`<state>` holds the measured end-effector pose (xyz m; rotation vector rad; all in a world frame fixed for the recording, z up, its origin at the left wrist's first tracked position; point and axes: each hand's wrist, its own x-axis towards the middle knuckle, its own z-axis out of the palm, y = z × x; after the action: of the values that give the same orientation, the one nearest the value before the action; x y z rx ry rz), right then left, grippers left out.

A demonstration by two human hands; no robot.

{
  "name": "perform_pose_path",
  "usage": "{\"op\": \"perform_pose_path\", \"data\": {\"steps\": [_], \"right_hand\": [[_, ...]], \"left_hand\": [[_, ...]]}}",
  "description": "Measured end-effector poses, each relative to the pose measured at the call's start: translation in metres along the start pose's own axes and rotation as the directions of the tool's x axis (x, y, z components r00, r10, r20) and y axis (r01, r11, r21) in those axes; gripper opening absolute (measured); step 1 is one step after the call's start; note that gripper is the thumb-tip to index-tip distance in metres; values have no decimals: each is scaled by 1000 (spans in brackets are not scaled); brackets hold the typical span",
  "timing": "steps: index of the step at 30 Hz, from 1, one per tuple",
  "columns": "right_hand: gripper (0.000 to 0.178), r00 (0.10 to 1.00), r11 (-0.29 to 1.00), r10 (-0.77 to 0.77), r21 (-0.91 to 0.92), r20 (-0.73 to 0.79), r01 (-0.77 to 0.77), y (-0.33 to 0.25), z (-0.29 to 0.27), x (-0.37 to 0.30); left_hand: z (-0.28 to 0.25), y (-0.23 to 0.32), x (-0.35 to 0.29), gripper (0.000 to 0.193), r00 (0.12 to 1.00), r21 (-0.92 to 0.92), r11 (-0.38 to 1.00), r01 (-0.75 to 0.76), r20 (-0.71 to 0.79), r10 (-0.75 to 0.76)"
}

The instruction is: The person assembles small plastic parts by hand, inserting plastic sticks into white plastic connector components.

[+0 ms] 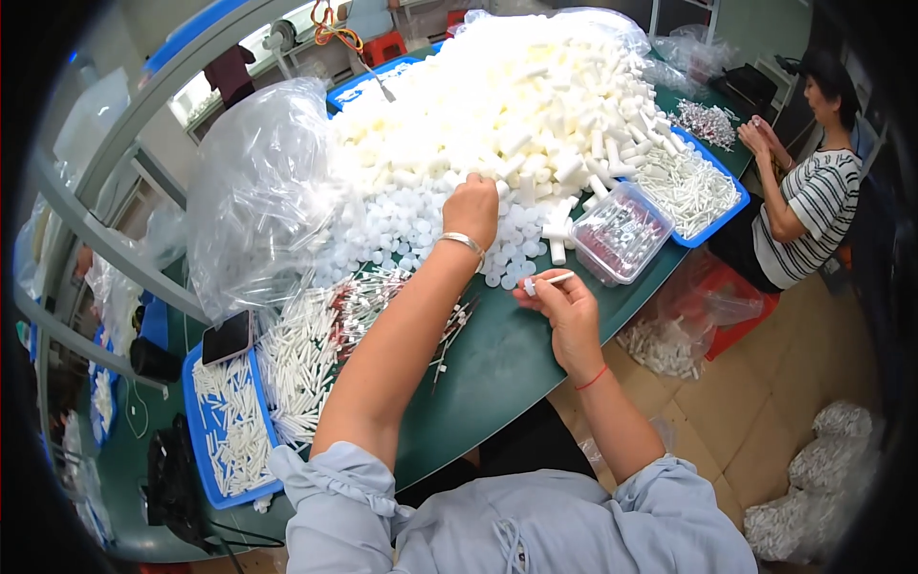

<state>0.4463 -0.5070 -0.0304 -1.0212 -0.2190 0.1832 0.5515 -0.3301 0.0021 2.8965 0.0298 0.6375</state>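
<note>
Right hand [564, 311] pinching thin white tube [548, 280]; left hand [470, 209] outstretched, fingers curled into white caps [421, 225].

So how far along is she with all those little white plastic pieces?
Finished-looking white sticks fill the blue plastic tray and lie piled beside it. Now the right hand holds one thin white stick while the left hand reaches into the round white caps. The huge heap of cream plastic tubes suggests plenty remains.

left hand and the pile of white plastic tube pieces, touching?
Touching: the head view shows the left hand with fingertips buried in the pile of white plastic tube pieces.
</note>
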Motion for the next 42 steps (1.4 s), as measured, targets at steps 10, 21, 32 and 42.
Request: {"op": "perform_pose_path", "data": {"steps": [10, 21, 32, 42], "right_hand": [[16, 987, 966, -155, -201, 44, 160, -7, -3, 3], [16, 809, 677, -411, -454, 421, 580, -17, 45, -40], [11, 715, 487, -457, -524, 529, 699, -6, 73, -49], [12, 634, 464, -217, -493, 742, 736, -19, 64, -39]], "left_hand": [[-57, 5, -73, 20, 996, -484, 874, -43, -94, -3], [-125, 1, -203, 34, 886, -881, -117, 459, 464, -15], [-113, -4, -230, 32, 927, -875, 315, 367, 316, -202], [-128, -27, -244, 32, 864, -831, 238, 503, 478, -156]]}}
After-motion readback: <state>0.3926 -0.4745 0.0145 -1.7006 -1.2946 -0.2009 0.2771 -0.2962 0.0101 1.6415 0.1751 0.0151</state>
